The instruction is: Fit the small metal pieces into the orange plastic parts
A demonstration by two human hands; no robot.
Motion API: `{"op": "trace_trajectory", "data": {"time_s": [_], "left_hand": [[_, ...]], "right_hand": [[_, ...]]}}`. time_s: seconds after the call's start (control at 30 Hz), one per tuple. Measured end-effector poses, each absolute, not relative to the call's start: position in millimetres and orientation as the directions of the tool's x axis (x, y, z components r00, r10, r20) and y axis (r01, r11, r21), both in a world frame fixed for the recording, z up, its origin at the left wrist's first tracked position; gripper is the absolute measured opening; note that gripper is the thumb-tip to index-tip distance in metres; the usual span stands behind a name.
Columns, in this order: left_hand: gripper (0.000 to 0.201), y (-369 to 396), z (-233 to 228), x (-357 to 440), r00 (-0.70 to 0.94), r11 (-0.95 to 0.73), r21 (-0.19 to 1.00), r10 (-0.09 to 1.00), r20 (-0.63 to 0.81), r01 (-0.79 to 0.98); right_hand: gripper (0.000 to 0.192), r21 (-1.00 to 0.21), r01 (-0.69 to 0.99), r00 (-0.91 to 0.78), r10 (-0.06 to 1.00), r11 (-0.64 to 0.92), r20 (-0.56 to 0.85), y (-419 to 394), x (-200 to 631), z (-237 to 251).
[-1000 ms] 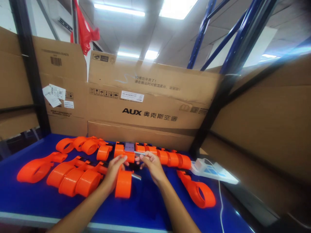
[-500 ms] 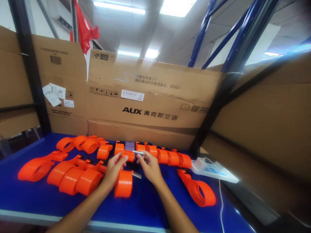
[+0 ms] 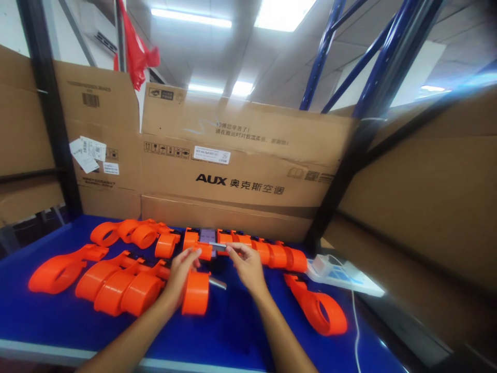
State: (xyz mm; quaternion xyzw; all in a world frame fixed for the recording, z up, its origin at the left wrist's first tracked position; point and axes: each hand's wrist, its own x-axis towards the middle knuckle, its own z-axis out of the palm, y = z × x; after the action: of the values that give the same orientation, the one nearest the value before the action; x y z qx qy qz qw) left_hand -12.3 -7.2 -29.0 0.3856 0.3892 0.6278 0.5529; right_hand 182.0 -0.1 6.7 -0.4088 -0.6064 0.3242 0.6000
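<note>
Blue table (image 3: 243, 329) | power strip (image 3: 365, 284), orange rolls (image 3: 141, 294) alongside | left fingers (image 3: 192, 256) grip orange band (image 3: 204, 253); right fingers (image 3: 237, 248), metal strip (image 3: 218, 246)

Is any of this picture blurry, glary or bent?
Head view, top: the ceiling panel is blown out, with hazy glare at upper right. Head view, right: the cardboard side looks smeared, though the AUX lettering reads clearly. Head view, left: the black post leans. Head view, centre: the metal strip at the right hand looks soft-edged.
</note>
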Motion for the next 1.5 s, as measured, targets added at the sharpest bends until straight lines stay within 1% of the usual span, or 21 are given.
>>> {"op": "trace_trajectory", "data": {"time_s": [0.33, 0.47, 0.57, 0.67, 0.83, 1.0, 1.07, 1.13, 1.17, 1.23, 1.27, 1.37, 1.43, 1.5], "left_hand": [[0.042, -5, -38, -10, -0.069, -0.115, 0.917, 0.993, 0.096, -0.383], [0.042, -3, -38, -10, -0.055, -0.090, 0.907, 0.996, 0.074, -0.412], [0.041, -2, -37, -10, -0.051, -0.085, 0.904, 0.996, 0.070, -0.420], [0.040, -4, -37, -9, -0.047, -0.088, 0.904, 0.996, 0.075, -0.418], [0.037, -10, -33, -7, -0.023, -0.146, 0.914, 0.989, 0.149, -0.379], [0.041, -9, -31, -7, -0.026, -0.116, 0.918, 0.993, 0.114, -0.379], [0.041, -7, -32, -8, -0.021, -0.094, 0.908, 0.995, 0.094, -0.409], [0.041, -5, -35, -10, -0.049, -0.090, 0.892, 0.996, 0.076, -0.443], [0.041, -4, -36, -11, -0.080, -0.098, 0.884, 0.994, 0.069, -0.457], [0.042, -1, -38, -13, -0.144, -0.123, 0.876, 0.988, 0.061, -0.467], [0.042, 0, -39, -14, -0.162, -0.129, 0.877, 0.985, 0.059, -0.462], [0.044, 2, -41, -14, -0.160, -0.129, 0.892, 0.985, 0.064, -0.434], [0.045, 2, -41, -13, -0.133, -0.121, 0.901, 0.989, 0.072, -0.416], [0.044, 0, -41, -11, -0.112, -0.117, 0.910, 0.991, 0.079, -0.398]], "right_hand": [[0.025, -0.873, 0.079, -0.031, 0.877, 0.481, 0.480, 0, 179, 3], [0.028, -0.861, 0.086, -0.100, 0.864, 0.502, 0.494, -2, 176, 3], [0.025, -0.842, 0.090, -0.157, 0.842, 0.533, 0.516, -3, 175, 4], [0.024, -0.825, 0.107, -0.196, 0.826, 0.554, 0.529, -4, 174, 3], [0.025, -0.810, 0.142, -0.264, 0.810, 0.569, 0.523, -3, 174, 1], [0.030, -0.763, 0.187, -0.284, 0.778, 0.618, 0.561, -1, 177, 1], [0.030, -0.717, 0.262, -0.251, 0.763, 0.645, 0.595, 1, 180, 1], [0.028, -0.626, 0.430, -0.235, 0.750, 0.651, 0.618, 3, 184, 0], [0.025, -0.560, 0.530, -0.254, 0.749, 0.637, 0.611, 3, 186, 0], [0.021, -0.404, 0.697, -0.339, 0.769, 0.593, 0.542, 4, 190, -2], [0.020, -0.334, 0.749, -0.382, 0.784, 0.573, 0.489, 4, 192, -2], [0.021, -0.195, 0.824, -0.445, 0.821, 0.532, 0.357, 3, 193, -4], [0.022, -0.149, 0.845, -0.453, 0.835, 0.514, 0.313, 3, 193, -5], [0.023, -0.130, 0.852, -0.456, 0.841, 0.507, 0.291, 2, 192, -6]]}}
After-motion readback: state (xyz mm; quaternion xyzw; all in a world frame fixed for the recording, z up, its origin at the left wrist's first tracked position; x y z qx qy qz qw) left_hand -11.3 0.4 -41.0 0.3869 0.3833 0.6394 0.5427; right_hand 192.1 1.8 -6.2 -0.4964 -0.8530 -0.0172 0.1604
